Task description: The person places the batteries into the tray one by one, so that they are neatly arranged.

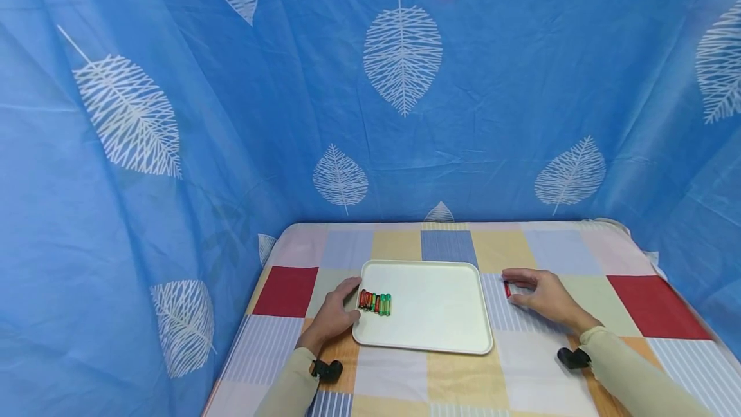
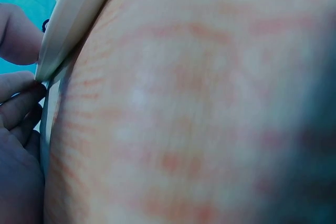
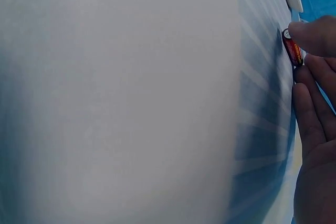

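My right hand [image 1: 547,298] is low over the tablecloth, right of the tray, pinching a small red-and-black battery [image 3: 293,48] between thumb and fingers. The head view shows the same battery [image 1: 507,289] as a thin red strip, partly covered by the fingers. At the left edge of the cream tray [image 1: 428,304], my left hand [image 1: 332,317] rests its spread thumb and fingertips on the rim. Inside the tray, near that hand, several red and green batteries [image 1: 375,302] lie side by side in a row. In the left wrist view, the thumb and fingers meet the tray rim [image 2: 79,19].
A patchwork cloth [image 1: 399,375] covers the table. Blue curtains with white leaf prints [image 1: 402,60] hang behind it and at both sides. A black strap device [image 1: 327,370] sits on the left wrist, and another [image 1: 573,358] on the right.
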`<state>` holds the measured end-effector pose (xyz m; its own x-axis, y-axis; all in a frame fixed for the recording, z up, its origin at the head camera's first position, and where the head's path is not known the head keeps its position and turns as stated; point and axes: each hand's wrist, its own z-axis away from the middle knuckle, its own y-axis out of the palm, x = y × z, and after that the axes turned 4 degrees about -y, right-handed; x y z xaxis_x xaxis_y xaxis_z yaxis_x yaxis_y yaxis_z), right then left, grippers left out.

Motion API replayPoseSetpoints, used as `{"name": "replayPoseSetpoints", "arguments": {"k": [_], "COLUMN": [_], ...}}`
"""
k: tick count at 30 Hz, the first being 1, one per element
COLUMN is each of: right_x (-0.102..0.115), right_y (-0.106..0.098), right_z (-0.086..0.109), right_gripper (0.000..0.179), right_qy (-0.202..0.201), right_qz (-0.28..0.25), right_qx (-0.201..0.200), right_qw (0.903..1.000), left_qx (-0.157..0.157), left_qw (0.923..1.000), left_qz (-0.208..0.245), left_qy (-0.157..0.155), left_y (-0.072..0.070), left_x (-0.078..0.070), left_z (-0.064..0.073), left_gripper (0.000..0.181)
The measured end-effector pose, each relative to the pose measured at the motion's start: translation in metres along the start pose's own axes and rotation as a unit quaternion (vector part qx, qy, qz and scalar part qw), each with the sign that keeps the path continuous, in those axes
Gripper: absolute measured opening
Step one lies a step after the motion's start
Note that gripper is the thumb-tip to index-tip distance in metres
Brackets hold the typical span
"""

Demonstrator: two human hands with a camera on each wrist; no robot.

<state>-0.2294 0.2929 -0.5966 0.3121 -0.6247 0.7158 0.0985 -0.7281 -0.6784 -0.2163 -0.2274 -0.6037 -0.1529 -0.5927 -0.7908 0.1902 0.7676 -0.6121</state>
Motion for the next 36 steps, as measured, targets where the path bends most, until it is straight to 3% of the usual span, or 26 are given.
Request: {"name": "replayPoseSetpoints", "arguments": {"k": [24,36], "right_x": [0.011,0.02], "right_y": [0.004,-0.002], "right_z": [-0.006,-0.003], "right_gripper": [0.052,0.052], "right_qy": [0.01,0.037], "right_qz": [0.04,0.009], "right_qx": [-0.013,-0.028], "right_qw": [0.9991,0.9989], "left_qx": [0.007,0.011], "left_qw": [1.0,0.9999], "left_qz": [0.005,-0.006], "left_qy": [-0.002,-0.003], "left_y": [-0.008,-0.012], "left_x": [-0.004,-0.005], "left_z": [-0.004,-0.006], "left_gripper": [0.078,0.079]}}
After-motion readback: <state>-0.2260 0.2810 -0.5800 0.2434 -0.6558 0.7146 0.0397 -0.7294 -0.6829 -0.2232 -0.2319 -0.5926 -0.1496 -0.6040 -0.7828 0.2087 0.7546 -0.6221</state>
